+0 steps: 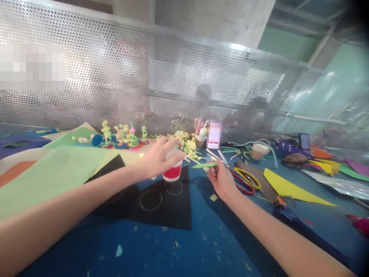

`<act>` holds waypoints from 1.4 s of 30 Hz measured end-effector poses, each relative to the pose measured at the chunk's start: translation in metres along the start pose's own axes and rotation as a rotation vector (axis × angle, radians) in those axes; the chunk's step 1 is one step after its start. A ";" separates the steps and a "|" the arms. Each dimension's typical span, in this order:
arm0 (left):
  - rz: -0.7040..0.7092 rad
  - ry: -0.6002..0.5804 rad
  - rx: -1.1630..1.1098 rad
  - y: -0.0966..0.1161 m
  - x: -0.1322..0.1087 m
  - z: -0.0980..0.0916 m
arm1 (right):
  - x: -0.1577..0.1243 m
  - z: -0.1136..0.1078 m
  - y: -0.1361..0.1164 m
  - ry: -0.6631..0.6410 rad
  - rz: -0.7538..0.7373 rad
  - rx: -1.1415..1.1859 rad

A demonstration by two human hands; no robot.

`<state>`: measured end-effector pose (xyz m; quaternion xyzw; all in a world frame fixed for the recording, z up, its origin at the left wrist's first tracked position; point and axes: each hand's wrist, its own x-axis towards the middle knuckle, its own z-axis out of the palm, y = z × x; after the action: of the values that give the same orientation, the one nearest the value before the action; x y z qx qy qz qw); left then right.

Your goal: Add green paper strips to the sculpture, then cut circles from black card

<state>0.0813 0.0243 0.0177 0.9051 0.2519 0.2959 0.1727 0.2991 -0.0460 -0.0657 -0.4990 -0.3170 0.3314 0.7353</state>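
Observation:
My left hand [161, 157] reaches over the top of a small red and white cup [172, 172], its thumb and fingers around the upper part, which they partly hide. The cup is on or just above a black sheet [173, 209] marked with pale drawn circles [151, 200]. To the right, my right hand [221, 177] is closed around a slim green pen [204, 165], whose tapered end points left toward the cup. Beside that hand lie scissors with red handles [243, 184] and scissors with yellow handles [249, 177].
Pale green sheets [57, 173] cover the table's left. Small flower-like figures [106, 132] stand at the back, before a perforated metal screen [178, 73]. A phone [213, 134], a beige cup [258, 151], a yellow piece [294, 188] and blue-handled scissors [300, 219] are on the right.

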 end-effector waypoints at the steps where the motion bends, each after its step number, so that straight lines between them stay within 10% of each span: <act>1: -0.037 0.072 -0.044 -0.003 0.004 -0.006 | 0.001 -0.001 0.000 0.009 0.014 0.027; 5: -0.220 0.262 -0.311 -0.025 0.019 -0.022 | 0.003 -0.001 0.003 0.025 0.067 0.107; 14: -0.662 0.294 -1.215 -0.074 0.031 -0.030 | 0.000 0.002 0.002 0.001 0.102 0.147; 27: -0.784 0.361 -1.198 -0.096 0.031 -0.034 | -0.005 0.003 0.004 -0.017 0.074 0.040; 42: -0.644 -0.097 -1.037 -0.086 0.015 0.011 | -0.009 0.008 0.003 -0.139 -0.059 -0.188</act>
<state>0.0679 0.1014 -0.0234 0.5939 0.3279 0.2712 0.6828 0.2867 -0.0485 -0.0676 -0.5318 -0.4115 0.3123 0.6710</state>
